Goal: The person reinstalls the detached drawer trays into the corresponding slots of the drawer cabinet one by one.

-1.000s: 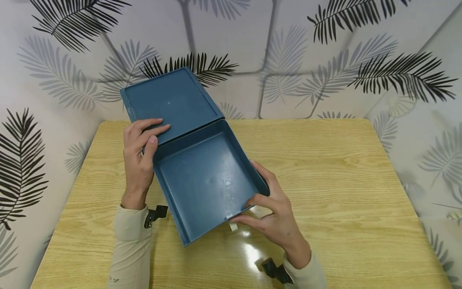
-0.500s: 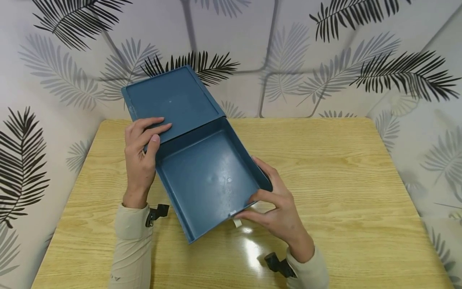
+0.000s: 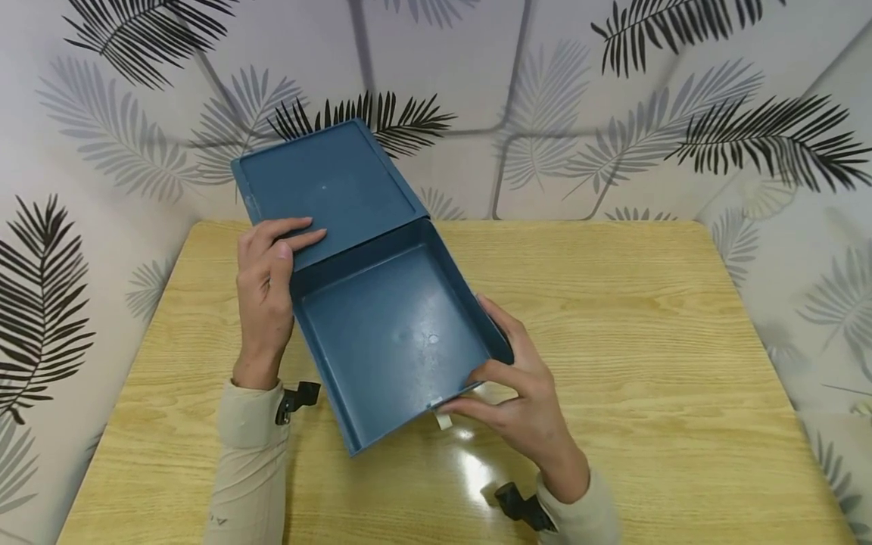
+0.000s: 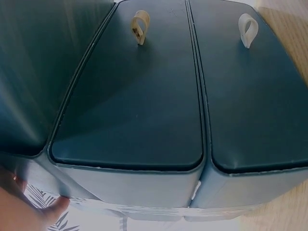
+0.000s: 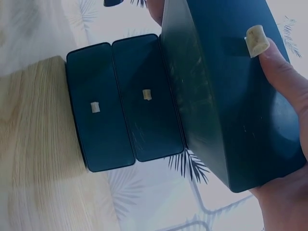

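Note:
A blue plastic drawer cabinet [image 3: 327,189] stands at the table's back left; its top drawer [image 3: 395,341] is pulled far out toward me, with a bare interior. My left hand [image 3: 267,295] rests on the cabinet's left front corner, two fingers lying over the top and the thumb near the front edge. With my right hand [image 3: 521,397] I grip the drawer's front right corner, the index finger over the rim and the thumb at the pale pull tab [image 5: 257,41]. Two lower drawers [image 5: 98,139] are in their slots, each with a looped tab [image 4: 248,31].
The cabinet is on a wooden table [image 3: 647,363] that extends to its right. Behind the table hangs a pale backdrop [image 3: 436,68] with a leaf print. Each cuff carries a small black camera mount [image 3: 521,507].
The drawer stays pulled out, shifting only slightly. My left thumb has drawn up a little toward the fingers, while my right hand keeps its grip on the front corner.

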`<state>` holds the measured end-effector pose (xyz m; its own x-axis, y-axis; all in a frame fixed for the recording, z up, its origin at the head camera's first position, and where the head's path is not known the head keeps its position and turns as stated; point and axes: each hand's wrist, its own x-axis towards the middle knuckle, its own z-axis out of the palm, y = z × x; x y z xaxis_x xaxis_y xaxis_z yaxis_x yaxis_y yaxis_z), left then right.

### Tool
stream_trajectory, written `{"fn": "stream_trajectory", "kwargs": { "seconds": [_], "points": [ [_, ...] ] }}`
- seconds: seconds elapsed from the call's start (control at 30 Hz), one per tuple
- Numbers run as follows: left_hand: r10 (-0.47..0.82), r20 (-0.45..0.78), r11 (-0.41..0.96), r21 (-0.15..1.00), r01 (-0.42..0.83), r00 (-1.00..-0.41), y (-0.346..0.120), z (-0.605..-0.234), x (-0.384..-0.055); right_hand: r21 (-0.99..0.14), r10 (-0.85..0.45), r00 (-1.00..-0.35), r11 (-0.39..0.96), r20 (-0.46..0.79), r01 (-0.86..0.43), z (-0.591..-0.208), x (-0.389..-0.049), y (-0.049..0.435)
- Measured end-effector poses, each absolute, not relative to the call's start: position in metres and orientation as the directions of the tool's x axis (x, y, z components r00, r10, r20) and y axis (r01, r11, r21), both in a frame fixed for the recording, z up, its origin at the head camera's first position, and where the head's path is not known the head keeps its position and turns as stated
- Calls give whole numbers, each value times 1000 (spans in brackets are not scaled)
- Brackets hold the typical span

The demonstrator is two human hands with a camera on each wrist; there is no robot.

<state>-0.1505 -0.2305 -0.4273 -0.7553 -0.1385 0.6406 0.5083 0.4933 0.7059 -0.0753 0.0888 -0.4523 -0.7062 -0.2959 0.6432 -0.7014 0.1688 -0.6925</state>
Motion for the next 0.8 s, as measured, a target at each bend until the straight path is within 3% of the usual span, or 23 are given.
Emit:
{"fn": "stream_trajectory", "kwargs": {
  "seconds": [0.8],
  "points": [
    [-101,629,506,700,504,-771,-235,-428,-151,-707,-287,-741,229,608,-669,-451,-85,75]
  ]
}}
